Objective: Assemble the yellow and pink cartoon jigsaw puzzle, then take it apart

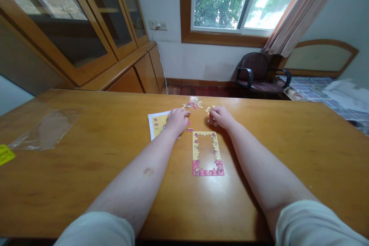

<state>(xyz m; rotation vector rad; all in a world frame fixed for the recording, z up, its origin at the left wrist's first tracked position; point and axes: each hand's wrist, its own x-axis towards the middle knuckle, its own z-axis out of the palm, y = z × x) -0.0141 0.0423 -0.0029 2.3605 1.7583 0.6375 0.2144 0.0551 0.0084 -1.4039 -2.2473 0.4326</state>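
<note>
A yellow and pink puzzle border (208,172), joined into a rectangular frame, lies on the wooden table (115,184). My left hand (178,121) rests over the right part of a printed picture sheet (155,123), next to a few loose pink pieces (189,129). Its fingers are partly hidden, and I cannot make out anything in them. My right hand (221,117) has its fingers bent together at a small group of loose pieces (212,122); whatever it holds is too small to tell. Beyond both hands sits a pile of loose pieces (192,104).
On the left of the table lies a clear plastic bag (47,128) beside a yellow label (5,154). A glass-door cabinet (112,46) stands behind at the left. A dark office chair (255,70) and a bed (314,88) are beyond the table at the right.
</note>
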